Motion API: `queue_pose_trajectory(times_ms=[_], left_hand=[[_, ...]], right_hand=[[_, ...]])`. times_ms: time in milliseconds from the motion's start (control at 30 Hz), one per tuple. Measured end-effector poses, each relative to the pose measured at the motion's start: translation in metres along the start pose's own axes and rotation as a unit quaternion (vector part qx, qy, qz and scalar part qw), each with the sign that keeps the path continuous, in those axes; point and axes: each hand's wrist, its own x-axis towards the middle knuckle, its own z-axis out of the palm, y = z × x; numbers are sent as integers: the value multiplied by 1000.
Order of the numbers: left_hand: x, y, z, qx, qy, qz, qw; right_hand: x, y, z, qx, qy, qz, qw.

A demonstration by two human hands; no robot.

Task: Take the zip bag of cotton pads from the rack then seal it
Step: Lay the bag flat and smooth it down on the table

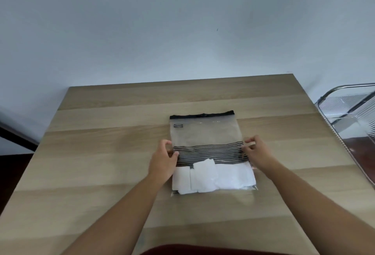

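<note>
A clear zip bag [206, 137] with a black zip strip at its far end and black stripes across its middle lies flat on the wooden table [101, 153]. White cotton pads [211, 177] fill its near end. My left hand [163, 160] pinches the bag's left edge at the stripes. My right hand [256, 150] pinches the right edge at the same height. The zip strip [202, 114] lies apart from both hands.
A metal wire rack [349, 104] stands off the table's right side, beside the right edge. A pale wall rises behind the table's far edge. A dark red garment shows at the bottom of the view.
</note>
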Motion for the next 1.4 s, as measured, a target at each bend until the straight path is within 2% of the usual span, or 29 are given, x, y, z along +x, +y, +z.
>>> queue_pose_trajectory(times_ms=[67,133,233,400,667,867,1067,1267,1400], left_hand=[[7,1,-13,-44,-103,-2,994],[11,1,-23,-42,-188,-1,981],[13,1,-29,-30,-233,-6,972],[13,12,-25,-15,-241,-28,970],[6,90,22,-2,-219,50,974],[-8,188,119,20,-214,104,971],[-35,277,233,28,-203,161,965],[-53,324,312,45,-225,196,954],[-58,337,354,53,-254,181,949]], right_hand=[[-8,-3,-10,51,-57,20,997],[-14,-1,-16,51,-104,18,993],[-19,4,-17,-3,-135,11,991],[-12,9,-28,-10,-132,19,991],[11,19,-114,-5,-102,-26,994],[29,55,-236,-32,-35,-55,997],[59,109,-362,-68,33,-44,996],[86,159,-431,-133,52,-11,990],[101,187,-453,-168,59,13,984]])
